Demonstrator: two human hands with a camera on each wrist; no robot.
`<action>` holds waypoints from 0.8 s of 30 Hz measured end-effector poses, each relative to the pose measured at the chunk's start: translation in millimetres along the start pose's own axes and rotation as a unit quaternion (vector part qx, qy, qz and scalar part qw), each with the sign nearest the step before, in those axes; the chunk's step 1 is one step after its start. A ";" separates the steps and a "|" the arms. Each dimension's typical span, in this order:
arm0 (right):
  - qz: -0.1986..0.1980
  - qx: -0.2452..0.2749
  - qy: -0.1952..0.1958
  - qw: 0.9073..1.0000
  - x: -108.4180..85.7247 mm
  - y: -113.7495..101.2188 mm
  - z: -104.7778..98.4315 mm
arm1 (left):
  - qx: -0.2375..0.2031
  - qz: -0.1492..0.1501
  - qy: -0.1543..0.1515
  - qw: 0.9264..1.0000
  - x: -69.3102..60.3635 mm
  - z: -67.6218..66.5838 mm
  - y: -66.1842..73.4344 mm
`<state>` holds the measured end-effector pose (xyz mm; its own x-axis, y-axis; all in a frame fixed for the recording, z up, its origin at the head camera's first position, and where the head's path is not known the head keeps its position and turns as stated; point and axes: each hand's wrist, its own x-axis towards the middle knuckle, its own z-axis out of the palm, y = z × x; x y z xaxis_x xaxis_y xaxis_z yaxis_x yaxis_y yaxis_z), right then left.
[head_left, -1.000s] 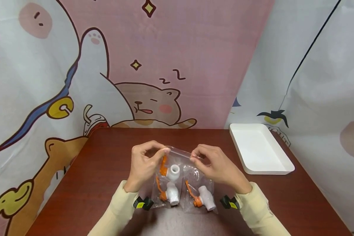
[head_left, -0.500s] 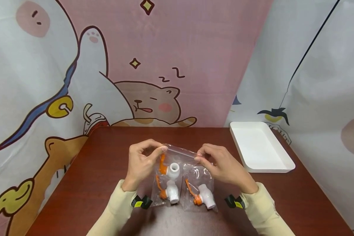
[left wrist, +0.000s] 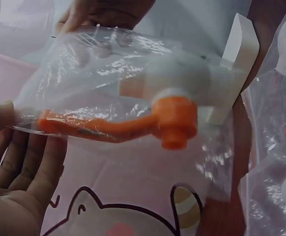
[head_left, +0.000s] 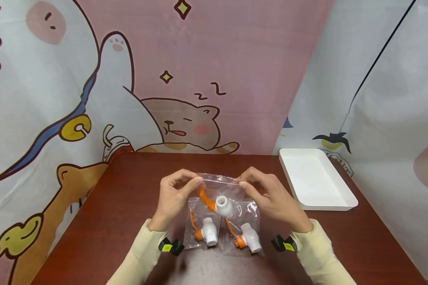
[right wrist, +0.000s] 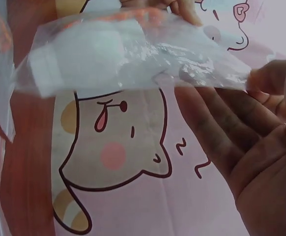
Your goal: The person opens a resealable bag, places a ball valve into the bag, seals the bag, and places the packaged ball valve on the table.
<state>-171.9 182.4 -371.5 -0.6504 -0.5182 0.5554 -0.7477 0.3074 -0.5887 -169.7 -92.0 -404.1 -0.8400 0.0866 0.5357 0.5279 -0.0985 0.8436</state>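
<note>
Between both hands hangs a clear zip bag [head_left: 217,183], its top edge stretched across. My left hand [head_left: 176,198] pinches the left end of that edge with thumb and finger; my right hand [head_left: 272,196] pinches the right end. Inside the bag is a white plastic ball valve [head_left: 222,204] with an orange lever handle [left wrist: 118,129]. In the right wrist view its white body [right wrist: 91,56] shows blurred through the plastic. Below lie two similar bagged valves side by side, a left valve [head_left: 209,231] and a right valve [head_left: 250,237]; the held bag partly covers their bags.
A shallow white tray [head_left: 317,178] stands at the table's back right. The dark red-brown table [head_left: 128,221] reaches to a cartoon-printed cloth [head_left: 253,79] hanging behind and at the sides.
The right hand has slid right along the bag's top edge to its right end. The bag's edge is now more level, and the valve inside has shifted right, off the left bagged valve.
</note>
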 end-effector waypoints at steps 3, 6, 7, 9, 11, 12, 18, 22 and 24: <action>0.006 0.000 0.012 1.000 3.9 -1.5 1.7 | -0.022 -0.010 -0.001 1.000 -1.7 -0.6 -6.2; 0.014 0.025 0.025 0.999 7.9 -3.4 2.7 | -0.057 -0.015 -0.014 0.998 -4.3 0.7 -13.2; 0.019 0.038 0.028 0.999 9.1 -4.4 2.9 | -0.069 -0.014 -0.024 0.997 -5.2 1.6 -15.6; 0.023 0.064 0.033 0.997 11.1 -5.4 3.0 | -0.090 -0.017 -0.049 0.995 -6.9 4.0 -20.5; 0.023 0.080 0.035 0.996 11.8 -5.9 2.4 | -0.103 -0.027 -0.082 0.991 -9.2 7.4 -25.7; 0.021 0.082 0.036 0.996 11.9 -6.0 2.0 | -0.101 -0.038 -0.097 0.989 -10.6 9.0 -27.8; 0.038 0.115 0.028 0.992 11.2 -5.9 0.2 | -0.064 -0.103 -0.137 0.983 -21.6 15.8 -38.3; 0.055 0.105 0.031 0.992 9.6 -1.9 -0.4 | -0.050 -0.120 -0.126 0.984 -23.9 17.6 -40.7; 0.064 0.104 0.030 0.992 8.5 1.7 -0.2 | -0.043 -0.136 -0.115 0.983 -23.7 17.4 -39.9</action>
<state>-178.8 178.6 -367.7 -0.7493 -0.4347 0.4995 -0.6191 0.1921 -0.7615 -168.6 -72.9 -449.8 -0.8930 0.3419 0.2927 0.2665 -0.1223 0.9560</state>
